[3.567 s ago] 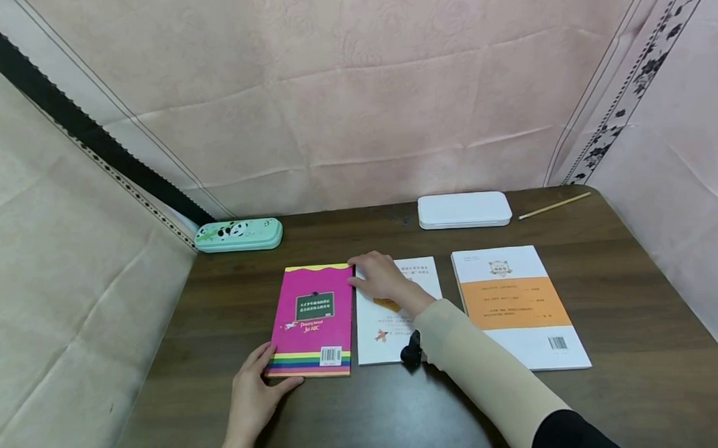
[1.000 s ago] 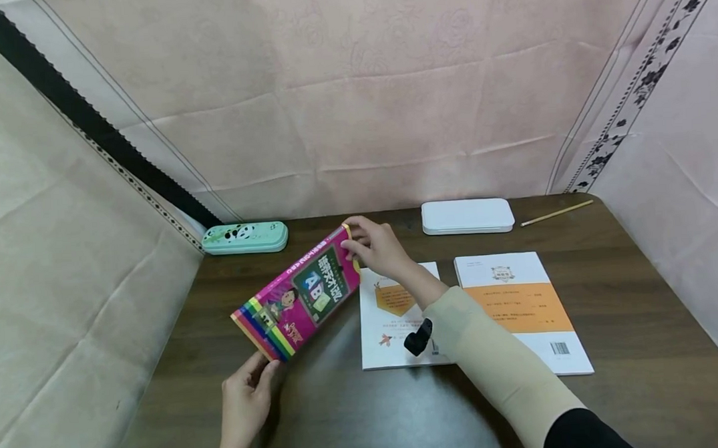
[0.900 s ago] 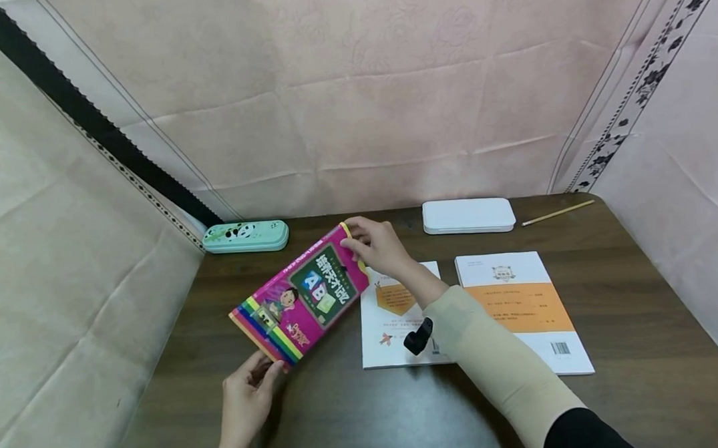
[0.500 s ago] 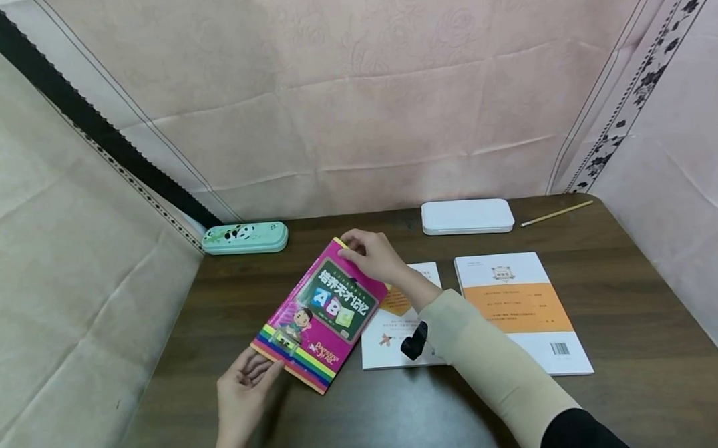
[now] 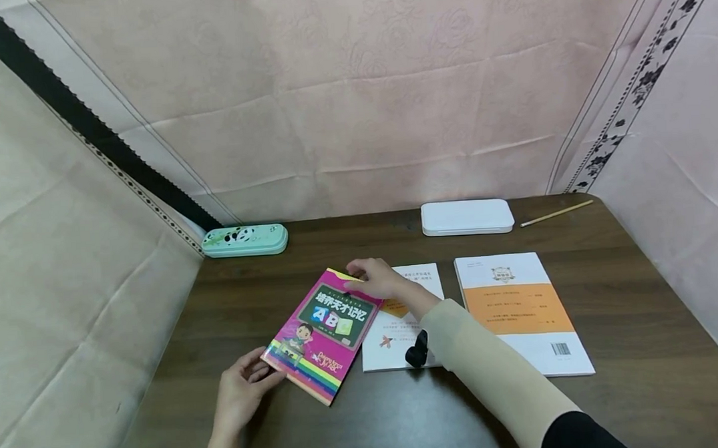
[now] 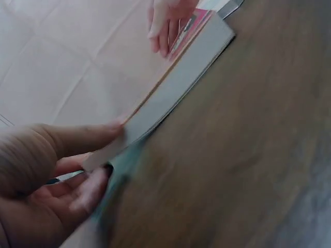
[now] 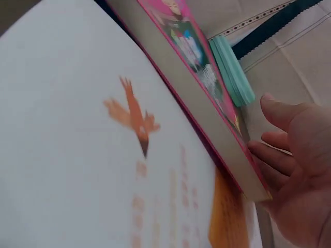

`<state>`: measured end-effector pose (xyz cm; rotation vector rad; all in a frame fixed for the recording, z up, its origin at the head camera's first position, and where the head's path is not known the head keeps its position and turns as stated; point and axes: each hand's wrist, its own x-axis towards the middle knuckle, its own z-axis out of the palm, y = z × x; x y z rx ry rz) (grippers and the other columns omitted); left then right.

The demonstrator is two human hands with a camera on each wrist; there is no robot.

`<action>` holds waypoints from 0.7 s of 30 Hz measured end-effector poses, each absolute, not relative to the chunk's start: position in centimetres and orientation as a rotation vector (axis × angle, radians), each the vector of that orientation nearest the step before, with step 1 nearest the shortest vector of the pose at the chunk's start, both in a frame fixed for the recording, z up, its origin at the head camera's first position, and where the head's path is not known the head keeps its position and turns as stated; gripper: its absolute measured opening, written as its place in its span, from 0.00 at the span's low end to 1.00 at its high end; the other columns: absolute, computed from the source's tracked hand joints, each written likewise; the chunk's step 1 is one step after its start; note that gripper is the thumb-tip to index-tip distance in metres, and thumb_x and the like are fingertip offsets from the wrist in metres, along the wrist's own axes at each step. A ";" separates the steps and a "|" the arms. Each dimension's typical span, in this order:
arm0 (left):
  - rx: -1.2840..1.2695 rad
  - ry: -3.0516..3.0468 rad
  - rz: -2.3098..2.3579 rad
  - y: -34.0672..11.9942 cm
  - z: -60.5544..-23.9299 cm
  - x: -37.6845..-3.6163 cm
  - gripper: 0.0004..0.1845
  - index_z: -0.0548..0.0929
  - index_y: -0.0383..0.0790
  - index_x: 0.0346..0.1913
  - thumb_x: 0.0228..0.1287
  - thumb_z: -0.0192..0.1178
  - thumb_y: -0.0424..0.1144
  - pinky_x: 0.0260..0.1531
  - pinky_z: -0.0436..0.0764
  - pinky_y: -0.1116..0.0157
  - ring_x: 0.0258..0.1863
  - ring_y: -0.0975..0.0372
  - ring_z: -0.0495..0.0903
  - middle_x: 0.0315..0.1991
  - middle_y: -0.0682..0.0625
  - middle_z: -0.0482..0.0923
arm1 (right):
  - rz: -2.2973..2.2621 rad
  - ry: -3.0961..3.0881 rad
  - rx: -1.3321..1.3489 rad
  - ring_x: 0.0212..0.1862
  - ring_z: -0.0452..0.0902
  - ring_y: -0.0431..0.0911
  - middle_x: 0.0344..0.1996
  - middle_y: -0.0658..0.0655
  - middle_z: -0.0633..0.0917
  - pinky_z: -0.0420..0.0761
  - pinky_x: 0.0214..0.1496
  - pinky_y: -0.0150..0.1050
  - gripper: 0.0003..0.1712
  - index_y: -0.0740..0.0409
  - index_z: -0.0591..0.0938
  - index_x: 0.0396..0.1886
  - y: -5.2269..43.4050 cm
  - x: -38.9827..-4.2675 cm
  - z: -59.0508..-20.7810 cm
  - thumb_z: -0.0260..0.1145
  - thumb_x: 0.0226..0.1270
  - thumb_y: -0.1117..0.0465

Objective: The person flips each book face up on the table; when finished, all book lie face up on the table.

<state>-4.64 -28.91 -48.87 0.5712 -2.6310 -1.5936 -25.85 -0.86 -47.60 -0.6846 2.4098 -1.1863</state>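
Note:
A pink book (image 5: 327, 329) with a rainbow band lies front cover up and askew, low over the dark table (image 5: 640, 318). My left hand (image 5: 246, 386) pinches its near left corner, thumb on top and fingers underneath (image 6: 88, 188). My right hand (image 5: 373, 280) holds the far corner, fingers at the page edge (image 7: 269, 160). The book's right side overlaps a white book (image 5: 408, 315) with an orange bird (image 7: 132, 116). Its page block (image 6: 176, 88) shows, raised a little at my left hand.
An orange-and-white book (image 5: 519, 310) lies to the right. At the back stand a white case (image 5: 467, 216), a pencil (image 5: 556, 213) and a green panda pencil case (image 5: 245, 240). Fabric walls close in the table on three sides.
The pink book lay back cover up, was lifted and turned over by both hands, and now has come down front cover up, partly over the white book.

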 end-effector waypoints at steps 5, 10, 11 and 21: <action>0.476 -2.822 -1.404 -29.7 -48.8 -4.7 0.40 0.76 0.32 0.66 0.52 0.80 0.41 0.57 0.79 0.56 0.60 0.49 0.75 0.62 0.39 0.75 | -1.162 2.479 -0.677 0.57 0.77 0.50 0.58 0.55 0.81 0.80 0.60 0.46 0.34 0.58 0.75 0.70 0.9 -25.7 -47.3 0.69 0.70 0.47; 0.284 -2.932 -1.197 -30.2 -48.2 -5.2 0.42 0.74 0.27 0.67 0.50 0.81 0.39 0.60 0.75 0.46 0.62 0.45 0.74 0.64 0.36 0.73 | -0.967 2.510 -0.736 0.48 0.77 0.46 0.49 0.53 0.83 0.81 0.54 0.42 0.35 0.58 0.79 0.66 3.1 -25.3 -46.1 0.75 0.63 0.47; 0.242 -2.963 -1.148 -30.3 -48.1 -5.2 0.43 0.73 0.26 0.67 0.50 0.81 0.39 0.61 0.75 0.45 0.62 0.43 0.73 0.64 0.35 0.73 | -0.922 2.501 -0.757 0.48 0.77 0.46 0.48 0.53 0.83 0.81 0.54 0.42 0.35 0.58 0.80 0.64 3.4 -25.1 -45.9 0.77 0.60 0.48; 0.035 -3.081 -0.992 -29.4 -48.0 -6.3 0.49 0.71 0.24 0.68 0.46 0.83 0.44 0.64 0.71 0.40 0.65 0.38 0.70 0.65 0.33 0.71 | -0.696 2.607 -0.870 0.37 0.75 0.43 0.34 0.46 0.83 0.79 0.42 0.37 0.27 0.55 0.87 0.48 3.4 -23.1 -45.8 0.84 0.50 0.49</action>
